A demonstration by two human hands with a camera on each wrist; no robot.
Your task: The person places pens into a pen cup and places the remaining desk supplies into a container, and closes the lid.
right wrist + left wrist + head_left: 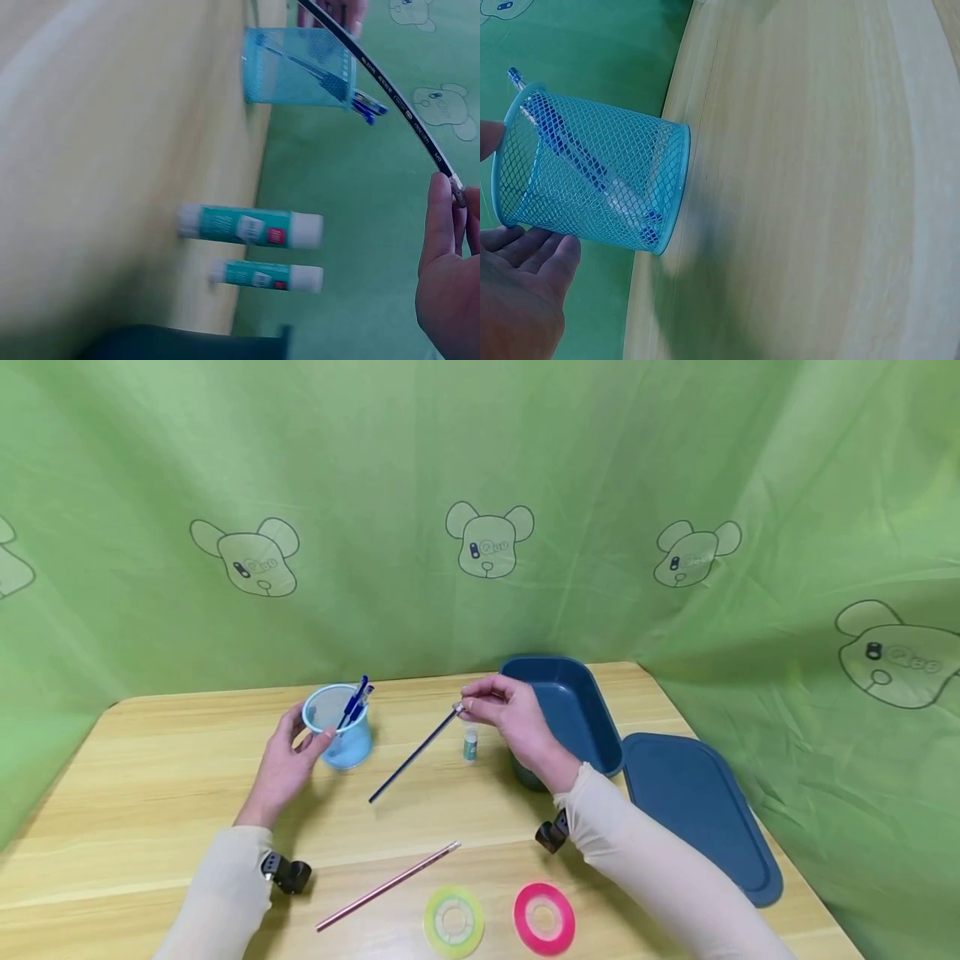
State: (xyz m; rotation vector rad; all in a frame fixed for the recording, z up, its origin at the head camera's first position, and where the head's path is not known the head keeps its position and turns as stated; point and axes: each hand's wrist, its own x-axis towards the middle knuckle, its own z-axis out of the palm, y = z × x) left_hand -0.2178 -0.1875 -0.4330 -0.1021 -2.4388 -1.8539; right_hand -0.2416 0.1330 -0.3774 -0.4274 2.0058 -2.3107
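A light-blue mesh pen cup [347, 748] stands upright at the back left with blue pens [354, 703] leaning in it. My left hand [288, 762] holds the cup near its rim, thumb on one side and fingers on the other, as the left wrist view [525, 281] also shows. My right hand [517, 718] pinches a dark pencil [415, 755] by its eraser end. The pencil slants above the table, its far end pointing down toward the front left. In the right wrist view, two green-and-white glue sticks [251, 226] stand below the right hand [457, 277].
A pink pencil [388, 886] lies at the front, with a yellow-green ring [431, 920] and a pink ring [522, 917] to its right. Behind the right arm stands a dark-blue bin [573, 718], its matching lid [693, 814] beside it. A green curtain [390, 610] surrounds the table.
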